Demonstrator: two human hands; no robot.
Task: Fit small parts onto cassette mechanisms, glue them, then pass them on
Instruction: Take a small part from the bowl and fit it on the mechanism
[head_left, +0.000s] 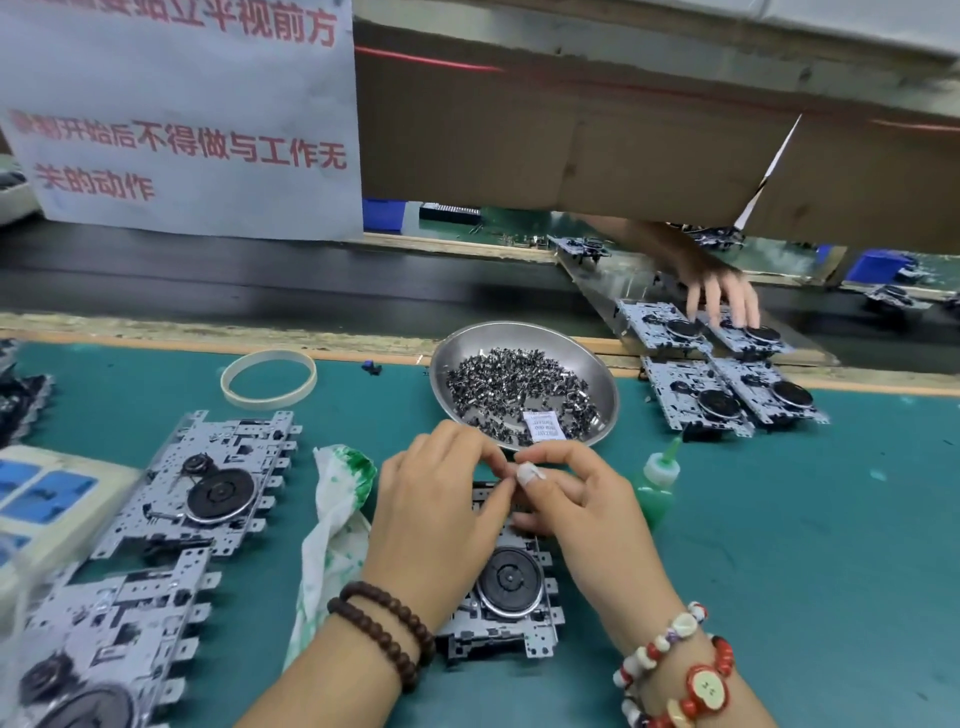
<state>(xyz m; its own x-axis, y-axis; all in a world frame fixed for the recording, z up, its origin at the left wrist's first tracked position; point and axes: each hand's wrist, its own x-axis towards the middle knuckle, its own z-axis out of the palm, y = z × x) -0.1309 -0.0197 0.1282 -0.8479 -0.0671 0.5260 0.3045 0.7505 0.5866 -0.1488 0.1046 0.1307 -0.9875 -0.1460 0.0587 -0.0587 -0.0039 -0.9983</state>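
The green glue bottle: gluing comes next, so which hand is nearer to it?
Right. The right hand works just beside the green glue bottle; the left hand is farther, on the right hand's other side.

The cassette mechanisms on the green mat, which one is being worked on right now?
The cassette mechanism directly under both hands, beside the glue bottle; the others lie untouched.

Both forearms reaching in from the near edge, wrists beaded. Left hand and right hand brought together at centre, fingers curled, fingertips meeting in a pinch at the far side. Taped tip on one right finger. Anything pinched too small to tell.
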